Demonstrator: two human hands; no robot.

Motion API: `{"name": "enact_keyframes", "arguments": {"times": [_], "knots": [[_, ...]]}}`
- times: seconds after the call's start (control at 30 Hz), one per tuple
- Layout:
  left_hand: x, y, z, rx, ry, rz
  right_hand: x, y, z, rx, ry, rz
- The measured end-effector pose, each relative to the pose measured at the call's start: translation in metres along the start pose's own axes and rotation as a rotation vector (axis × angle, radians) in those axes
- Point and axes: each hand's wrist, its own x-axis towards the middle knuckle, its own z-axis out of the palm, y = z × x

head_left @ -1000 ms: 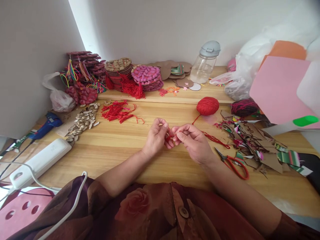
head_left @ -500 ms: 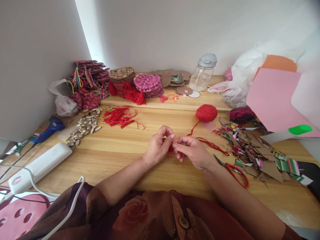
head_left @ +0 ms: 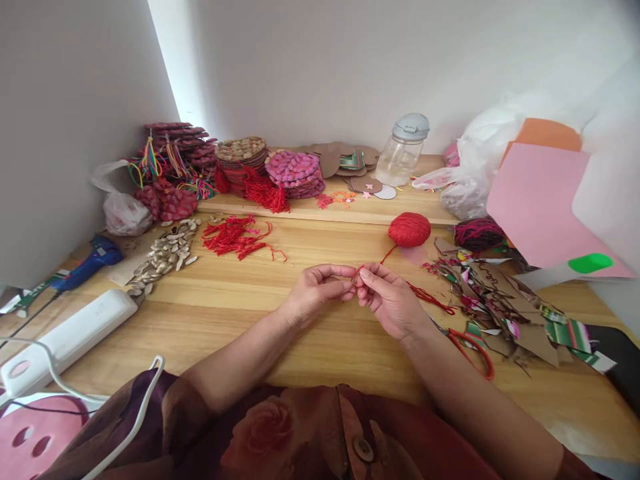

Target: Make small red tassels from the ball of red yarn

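My left hand (head_left: 320, 291) and my right hand (head_left: 387, 298) meet fingertip to fingertip above the middle of the table. Both are closed in a pinch on a bit of red yarn (head_left: 358, 272), mostly hidden by the fingers. Behind my right hand sits a ball of red yarn (head_left: 409, 230), with a strand running down from it toward that hand. A bundle of cut red yarn strands (head_left: 431, 298) lies to the right. Scissors with orange handles (head_left: 473, 350) rest beside my right forearm, partly covered by it. Red tassels (head_left: 235, 237) lie in a pile at the left.
Seed shells (head_left: 167, 253), a blue glue gun (head_left: 93, 261) and a white power strip (head_left: 67, 337) lie at the left. Cardboard scraps (head_left: 520, 307) cover the right side. On the back ledge stand coaster stacks (head_left: 295, 173) and a clear bottle (head_left: 401, 153).
My hands have moved slightly right and up, and my fingertips have come together. The red bit that showed below my left thumb is now mostly hidden. The camera view has shifted slightly.
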Motion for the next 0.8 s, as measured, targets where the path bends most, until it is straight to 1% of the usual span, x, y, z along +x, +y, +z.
{"name": "enact_keyframes", "arguments": {"times": [0.13,0.23,0.43,0.6,0.7,0.8], "knots": [[0.003,-0.006,-0.002,0.084,0.037,0.052,0.0,0.003,-0.001,-0.01,-0.007,-0.034],[0.005,-0.008,-0.004,0.101,0.06,0.087,0.0,0.006,-0.001,0.012,-0.003,-0.039],[0.003,-0.01,0.0,0.105,0.041,0.142,-0.002,0.008,0.005,0.039,-0.004,0.014],[0.001,-0.017,0.003,0.149,0.084,0.213,-0.004,0.013,0.008,0.011,0.004,0.045],[0.003,-0.016,0.002,0.171,0.121,0.241,-0.004,0.018,0.008,0.027,-0.021,0.091],[0.004,-0.011,-0.001,0.227,0.108,0.273,-0.003,0.02,0.007,0.037,-0.027,0.064]]}}
